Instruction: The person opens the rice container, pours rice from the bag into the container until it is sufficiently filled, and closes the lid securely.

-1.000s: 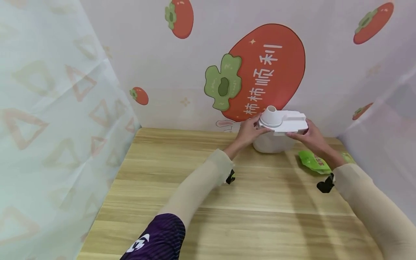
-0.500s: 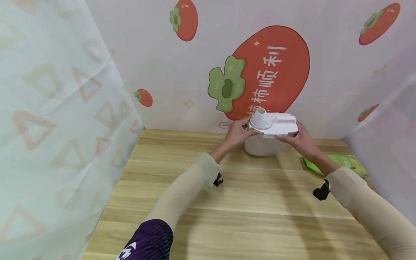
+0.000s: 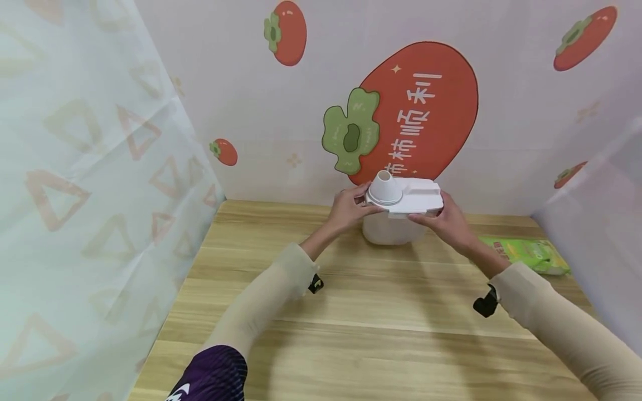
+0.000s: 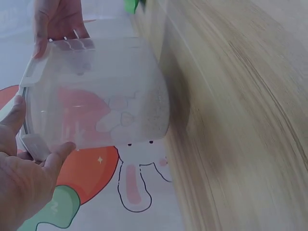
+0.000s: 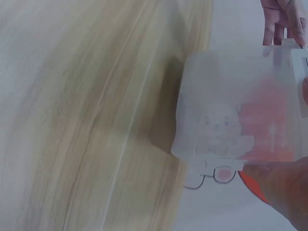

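Observation:
A translucent plastic storage container (image 3: 393,229) stands upright at the back of the table. Its white lid (image 3: 420,195) carries a cone-shaped spout and a raised ridge. My left hand (image 3: 346,211) grips the left end of the lid, thumb at the front. The right hand (image 3: 451,225) holds the opposite end, with its thumb along the lid's front edge. Through the clear wall of the container (image 4: 96,96), the left wrist view shows the printed backdrop behind it. In the right wrist view the base of the container (image 5: 231,106) is close over the tabletop.
A flat green packet (image 3: 539,256) lies on the wooden table (image 3: 361,340) at the right, partly behind the right forearm. A printed backdrop (image 3: 271,111) rises right behind the table's back edge. Side sheets flank the table at left and right.
Both hands have carried the container leftward along the back of the table. More of the green packet now shows at the right. The head view has shifted slightly.

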Motion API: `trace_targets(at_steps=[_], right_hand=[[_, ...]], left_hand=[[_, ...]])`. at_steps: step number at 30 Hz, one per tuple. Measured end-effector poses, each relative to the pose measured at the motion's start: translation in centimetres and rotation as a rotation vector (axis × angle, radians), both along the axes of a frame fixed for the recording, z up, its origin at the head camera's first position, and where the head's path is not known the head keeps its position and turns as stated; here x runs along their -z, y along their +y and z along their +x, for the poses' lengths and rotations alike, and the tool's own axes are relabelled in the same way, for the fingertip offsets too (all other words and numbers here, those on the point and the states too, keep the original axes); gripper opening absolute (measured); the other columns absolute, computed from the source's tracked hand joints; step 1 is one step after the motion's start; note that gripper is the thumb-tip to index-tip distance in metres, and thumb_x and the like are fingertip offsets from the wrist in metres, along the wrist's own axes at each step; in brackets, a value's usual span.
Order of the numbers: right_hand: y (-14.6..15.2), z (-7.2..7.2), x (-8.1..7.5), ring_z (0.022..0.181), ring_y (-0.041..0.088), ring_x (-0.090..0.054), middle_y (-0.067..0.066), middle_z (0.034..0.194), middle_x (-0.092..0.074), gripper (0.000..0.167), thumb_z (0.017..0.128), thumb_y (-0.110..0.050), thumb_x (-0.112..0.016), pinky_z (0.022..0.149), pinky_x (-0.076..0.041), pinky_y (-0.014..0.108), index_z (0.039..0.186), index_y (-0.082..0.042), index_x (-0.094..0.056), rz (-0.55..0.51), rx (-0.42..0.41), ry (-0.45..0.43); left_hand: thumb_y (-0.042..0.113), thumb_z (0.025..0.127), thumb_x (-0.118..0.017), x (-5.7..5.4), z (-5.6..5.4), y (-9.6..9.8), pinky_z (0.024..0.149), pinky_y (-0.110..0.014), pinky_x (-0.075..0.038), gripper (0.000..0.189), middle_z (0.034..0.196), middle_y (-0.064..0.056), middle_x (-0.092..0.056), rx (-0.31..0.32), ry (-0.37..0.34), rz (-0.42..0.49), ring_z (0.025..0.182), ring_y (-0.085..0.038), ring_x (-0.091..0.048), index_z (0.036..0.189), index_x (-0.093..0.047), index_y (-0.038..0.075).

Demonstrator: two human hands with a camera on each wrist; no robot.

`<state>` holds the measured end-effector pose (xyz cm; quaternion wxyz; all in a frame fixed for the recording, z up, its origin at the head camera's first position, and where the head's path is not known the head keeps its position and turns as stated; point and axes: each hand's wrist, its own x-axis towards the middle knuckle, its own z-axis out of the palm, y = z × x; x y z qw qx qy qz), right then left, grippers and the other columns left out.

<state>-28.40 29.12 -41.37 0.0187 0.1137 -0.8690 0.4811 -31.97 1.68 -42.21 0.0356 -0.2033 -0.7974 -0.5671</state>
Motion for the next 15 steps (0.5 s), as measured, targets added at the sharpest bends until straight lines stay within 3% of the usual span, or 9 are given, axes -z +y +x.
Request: trace_targets(at_steps=[4, 7, 11, 15], right_hand=[[-1.3, 0.4, 0.1, 0.12, 0.02, -0.052, 0.005, 0.146, -0.056, 0.085, 0.091, -0.031, -0.087, 0.092, -0.05, 0.021, 0.159, -0.015, -0.039, -0.001, 0.006, 0.029], [-2.2, 0.9, 0.2, 0.125, 0.023, -0.052, 0.007, 0.15, -0.053, 0.091, 0.09, -0.036, -0.087, 0.104, -0.051, 0.039, 0.161, -0.013, -0.035, 0.002, 0.021, 0.02], [-3.4, 1.6, 0.6, 0.13, 0.031, -0.05, 0.013, 0.155, -0.048, 0.098, 0.09, -0.038, -0.087, 0.112, -0.047, 0.06, 0.164, -0.011, -0.029, -0.01, 0.026, 0.017], [-4.7, 1.8, 1.0, 0.131, 0.031, -0.051, 0.011, 0.155, -0.049, 0.097, 0.089, -0.037, -0.088, 0.112, -0.047, 0.061, 0.164, -0.013, -0.031, -0.021, 0.019, 0.037]], left_hand=[[0.015, 0.085, -0.091, 0.1, 0.2, -1.3, 0.098, -0.021, -0.057, 0.081, 0.155, -0.021, -0.055, 0.036, -0.019, 0.038, 0.131, -0.034, -0.065, 0.153, -0.051, -0.002], [0.011, 0.084, -0.091, 0.3, 0.3, -2.2, 0.099, -0.022, -0.057, 0.081, 0.154, -0.022, -0.055, 0.052, -0.036, 0.061, 0.131, -0.035, -0.065, 0.153, -0.051, -0.002], [0.009, 0.083, -0.091, 0.6, 0.5, -3.6, 0.099, -0.024, -0.057, 0.079, 0.154, -0.02, -0.054, 0.055, -0.04, 0.075, 0.131, -0.034, -0.065, 0.152, -0.053, 0.0], [0.007, 0.083, -0.091, 0.8, 0.8, -5.1, 0.099, -0.026, -0.058, 0.077, 0.155, -0.022, -0.054, 0.055, -0.042, 0.091, 0.13, -0.036, -0.065, 0.151, -0.055, 0.0]])
